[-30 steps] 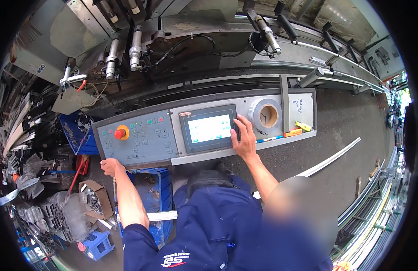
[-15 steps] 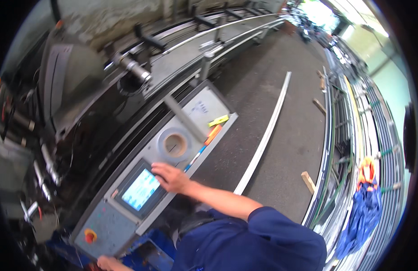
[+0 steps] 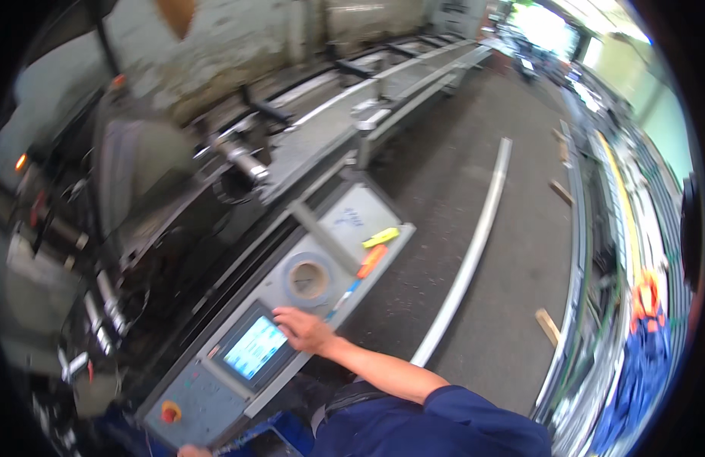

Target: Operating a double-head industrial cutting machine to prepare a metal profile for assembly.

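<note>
My right hand rests at the upper right corner of a lit touchscreen, fingers loosely bent and open, with nothing seen in them. The screen sits in a grey control panel that runs diagonally. Only a sliver of my left hand shows at the lower edge, near the panel's bottom end; its fingers are hidden. Above the right hand lies a roll of clear tape. Beside it are an orange-handled cutter, a blue and white pen and a yellow object. A red emergency-stop button stands below the screen.
At the left are dark machine parts with metal cylinders. A roller conveyor runs off to the back. One long pale profile lies to the right. Stacked profiles, a blue and orange garment and wood blocks line the right side.
The view has shifted, so the panel and hands appear lower and further right. My right hand stays at the screen's corner. Less of my left hand shows.
</note>
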The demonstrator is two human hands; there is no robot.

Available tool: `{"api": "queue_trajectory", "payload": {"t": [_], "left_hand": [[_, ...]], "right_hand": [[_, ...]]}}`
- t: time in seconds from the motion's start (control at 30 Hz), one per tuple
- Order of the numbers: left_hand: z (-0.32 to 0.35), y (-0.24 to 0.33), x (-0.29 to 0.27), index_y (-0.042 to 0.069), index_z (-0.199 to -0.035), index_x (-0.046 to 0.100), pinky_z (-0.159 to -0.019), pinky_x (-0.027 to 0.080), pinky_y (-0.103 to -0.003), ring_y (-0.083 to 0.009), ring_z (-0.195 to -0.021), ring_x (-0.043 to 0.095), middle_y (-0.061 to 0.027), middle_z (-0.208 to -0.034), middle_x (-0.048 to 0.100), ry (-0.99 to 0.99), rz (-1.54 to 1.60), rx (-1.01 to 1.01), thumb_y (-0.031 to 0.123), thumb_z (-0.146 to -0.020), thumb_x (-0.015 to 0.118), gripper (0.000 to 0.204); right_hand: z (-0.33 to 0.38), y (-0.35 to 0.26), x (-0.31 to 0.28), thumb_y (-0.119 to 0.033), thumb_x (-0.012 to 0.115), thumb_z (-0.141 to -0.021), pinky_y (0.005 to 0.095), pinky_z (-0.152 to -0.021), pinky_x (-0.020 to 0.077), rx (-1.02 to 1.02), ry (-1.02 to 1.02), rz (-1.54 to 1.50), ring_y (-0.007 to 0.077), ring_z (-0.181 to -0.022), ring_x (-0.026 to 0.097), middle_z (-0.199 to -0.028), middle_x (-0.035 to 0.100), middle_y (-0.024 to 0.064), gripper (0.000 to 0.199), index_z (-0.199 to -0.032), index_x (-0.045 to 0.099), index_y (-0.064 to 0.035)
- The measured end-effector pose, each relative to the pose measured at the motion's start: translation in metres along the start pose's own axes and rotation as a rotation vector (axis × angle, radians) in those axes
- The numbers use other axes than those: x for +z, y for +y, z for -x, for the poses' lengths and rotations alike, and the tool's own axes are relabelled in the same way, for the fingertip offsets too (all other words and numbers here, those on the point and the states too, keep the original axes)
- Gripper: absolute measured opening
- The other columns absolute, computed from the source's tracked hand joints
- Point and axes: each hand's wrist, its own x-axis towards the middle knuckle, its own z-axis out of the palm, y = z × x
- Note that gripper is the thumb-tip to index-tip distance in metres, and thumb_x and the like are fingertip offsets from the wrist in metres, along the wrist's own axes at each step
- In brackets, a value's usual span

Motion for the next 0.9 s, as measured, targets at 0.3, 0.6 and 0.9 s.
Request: {"api": "queue_trajectory", "payload": {"t": [0.3,0.6,0.9], "left_hand": [[-0.015,-0.003,-0.002,0.007,-0.152,0.072,-0.118,0.056,-0.07,-0.0598,-0.139,0.07,-0.0372,-0.149,0.072,-0.125,0.017,-0.074,0.057,-0.122,0.031,0.07],[-0.014,-0.005,-0.014,0.003,-0.153,0.067,-0.113,0.058,-0.068,-0.0596,-0.133,0.07,-0.0371,-0.149,0.069,-0.127,0.013,-0.078,0.053,-0.124,0.03,0.069],[-0.015,-0.007,-0.014,0.007,-0.146,0.069,-0.109,0.06,-0.067,-0.0561,-0.128,0.073,-0.0316,-0.142,0.071,-0.104,0.003,-0.062,0.054,-0.124,0.034,0.063]], "right_hand": [[-0.006,-0.003,0.005,-0.005,0.079,-0.105,0.0483,-0.107,0.0656,0.003,0.0,0.052,0.0411,-0.128,0.079,-0.141,0.08,0.0188,0.025,-0.13,0.077,-0.0027],[-0.004,-0.005,0.016,-0.002,0.075,-0.106,0.0491,-0.109,0.0644,-0.037,-0.039,0.06,0.0436,-0.129,0.078,-0.141,0.078,0.0237,0.023,-0.129,0.076,0.0021],[-0.001,-0.005,0.018,-0.005,0.073,-0.11,0.051,-0.111,0.0611,-0.062,-0.038,0.058,0.0445,-0.129,0.076,-0.141,0.078,0.0243,0.02,-0.128,0.075,0.0028]]}}
